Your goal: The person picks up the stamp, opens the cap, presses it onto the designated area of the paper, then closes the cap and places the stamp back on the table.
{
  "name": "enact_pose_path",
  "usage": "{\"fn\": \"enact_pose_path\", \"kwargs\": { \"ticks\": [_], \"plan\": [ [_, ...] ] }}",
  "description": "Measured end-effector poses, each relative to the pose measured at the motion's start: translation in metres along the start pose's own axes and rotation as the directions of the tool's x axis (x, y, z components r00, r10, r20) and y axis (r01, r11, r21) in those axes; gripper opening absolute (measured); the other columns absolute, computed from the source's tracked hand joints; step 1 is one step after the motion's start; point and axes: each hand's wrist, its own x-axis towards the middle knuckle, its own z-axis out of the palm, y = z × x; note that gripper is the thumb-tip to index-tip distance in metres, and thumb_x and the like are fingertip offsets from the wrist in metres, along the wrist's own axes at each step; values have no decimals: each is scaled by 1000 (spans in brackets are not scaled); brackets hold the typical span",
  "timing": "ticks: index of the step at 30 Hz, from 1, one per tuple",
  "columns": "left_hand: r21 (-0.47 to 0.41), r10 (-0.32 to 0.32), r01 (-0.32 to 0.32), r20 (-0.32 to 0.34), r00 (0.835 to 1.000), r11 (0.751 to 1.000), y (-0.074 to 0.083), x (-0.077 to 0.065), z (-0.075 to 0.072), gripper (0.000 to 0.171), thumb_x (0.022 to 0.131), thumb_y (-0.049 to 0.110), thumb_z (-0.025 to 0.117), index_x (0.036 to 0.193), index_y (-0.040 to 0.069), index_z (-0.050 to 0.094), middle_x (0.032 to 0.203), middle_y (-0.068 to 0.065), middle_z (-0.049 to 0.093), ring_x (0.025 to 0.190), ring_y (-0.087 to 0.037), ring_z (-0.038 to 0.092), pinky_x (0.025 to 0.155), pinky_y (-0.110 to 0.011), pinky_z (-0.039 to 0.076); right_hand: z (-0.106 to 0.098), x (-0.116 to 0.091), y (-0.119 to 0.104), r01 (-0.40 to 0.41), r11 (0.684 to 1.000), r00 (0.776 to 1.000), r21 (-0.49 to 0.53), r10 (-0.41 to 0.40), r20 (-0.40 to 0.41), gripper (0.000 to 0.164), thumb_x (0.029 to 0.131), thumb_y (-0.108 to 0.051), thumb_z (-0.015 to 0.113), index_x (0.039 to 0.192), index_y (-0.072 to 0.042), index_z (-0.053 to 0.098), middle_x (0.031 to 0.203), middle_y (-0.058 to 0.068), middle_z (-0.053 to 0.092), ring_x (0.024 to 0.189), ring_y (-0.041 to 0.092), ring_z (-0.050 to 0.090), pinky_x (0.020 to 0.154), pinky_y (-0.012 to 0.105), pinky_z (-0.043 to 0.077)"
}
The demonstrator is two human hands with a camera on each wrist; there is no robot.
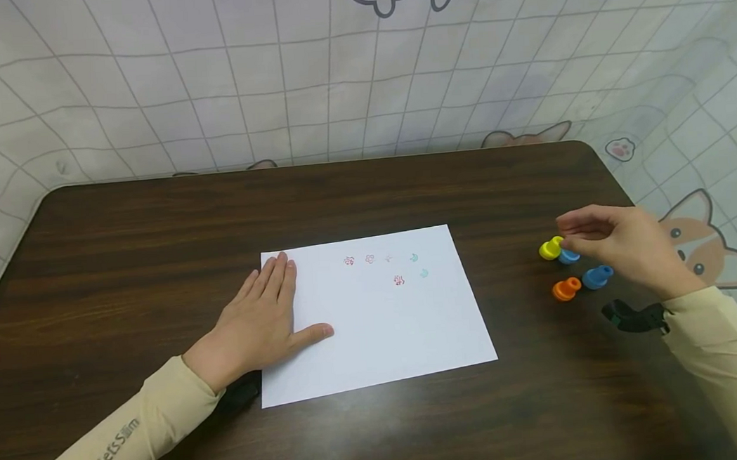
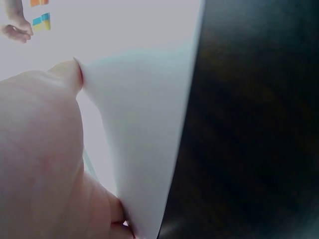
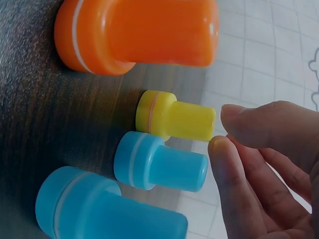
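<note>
Trouble could come from crowding: a careless dip of the right hand point(image 1: 632, 245) might tip the neighbouring blue stamp point(image 3: 162, 162), since it stands just beside the yellow stamp point(image 3: 178, 117). Right thumb and forefinger are slightly parted and appear to grasp nothing, the yellow one's handle end just below their tips and the blue one's on the forefinger side; the left hand's point(image 1: 256, 321) straight fingers lie flat on the paper point(image 1: 387, 334).

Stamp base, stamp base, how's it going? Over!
Left grip flat on paper. Right grip at top of yellow stamp, touch unclear. Yellow stamp upright. One blue stamp close beside it; nothing seen blocking.
</note>
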Motion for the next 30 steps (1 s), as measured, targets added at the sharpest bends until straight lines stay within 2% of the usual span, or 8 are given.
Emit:
{"fn": "enact_pose_path", "kwargs": {
  "ticks": [9,24,27,30],
  "plan": [
    [-4,6,-6,-5,1000,1000,1,0,-2,113,93,75,54,161,-8,19,172,-27,15,161,-45,18,131,-60,20,-2,2,-4,6,1000,998,-30,-4,65,33,95,-21,76,127,-11,71,122,16,76,83,-23,58,72,6,52],
    [-7,0,0,5,1000,1000,1,-1,-4,113,93,75,53,161,-8,19,172,-27,15,161,-44,17,131,-59,20,4,8,-13,90,991,993,-95,-82,83,32,90,-15,80,121,-11,74,114,15,78,80,-19,60,68,12,57],
    [-9,-2,2,7,1000,1000,1,-1,-3,113,93,75,53,161,-8,18,172,-26,14,161,-45,17,131,-59,20,6,10,-16,93,991,992,-97,-83,95,31,90,-14,80,120,-12,75,112,13,79,83,-10,67,69,15,58],
    [-10,-5,5,9,1000,1000,1,-1,-3,113,93,75,53,161,-8,18,172,-26,14,161,-44,16,131,-59,19,9,13,-19,92,991,991,-96,-81,110,30,90,-13,80,120,-11,75,111,14,79,89,9,75,70,19,61]
  ]
}}
